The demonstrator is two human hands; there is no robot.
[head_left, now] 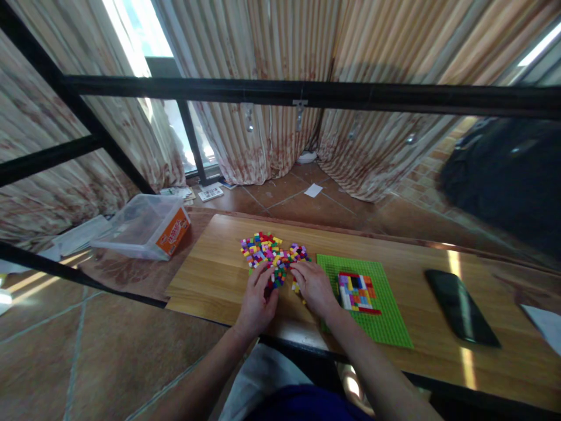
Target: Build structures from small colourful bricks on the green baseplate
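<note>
A heap of small multicoloured toy building bricks (263,248) lies spread on the wooden board. My left hand (258,298) is at the near-left edge of the heap, its fingers curved and the thumb apart from them. My right hand (314,286) reaches over the heap's right side, fingers stretched out and touching loose bricks; its fingertips partly cover what lies under them. Just right of that hand is a green baseplate (390,316). On it stands a low, roughly square build of coloured bricks (357,292) with red strips along its far and near edges.
A black phone-like slab (462,307) lies on the wooden board (201,275) at the right, near a white paper (546,324). A clear plastic bin (135,228) with an orange label stands left. A black metal bar (263,90) crosses before the curtains.
</note>
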